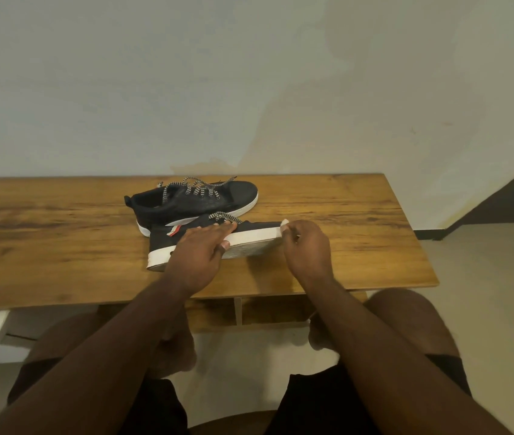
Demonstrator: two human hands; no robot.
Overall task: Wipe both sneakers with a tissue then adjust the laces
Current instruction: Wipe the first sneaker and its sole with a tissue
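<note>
Barely seen: tissue [284, 223], in right hand [307, 249] | left hand [197, 255] grips near sneaker [255, 237]

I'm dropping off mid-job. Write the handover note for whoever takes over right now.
Left hand grips the near sneaker, tipped on its side, sole toward the person.
Right hand pinches the tissue at its toe.
Far sneaker stands upright behind it on the table, no hand on it.
Done: unclear, near sole mid-wipe.
Left: finish it, wipe the far sneaker, adjust the loose laces.
</note>
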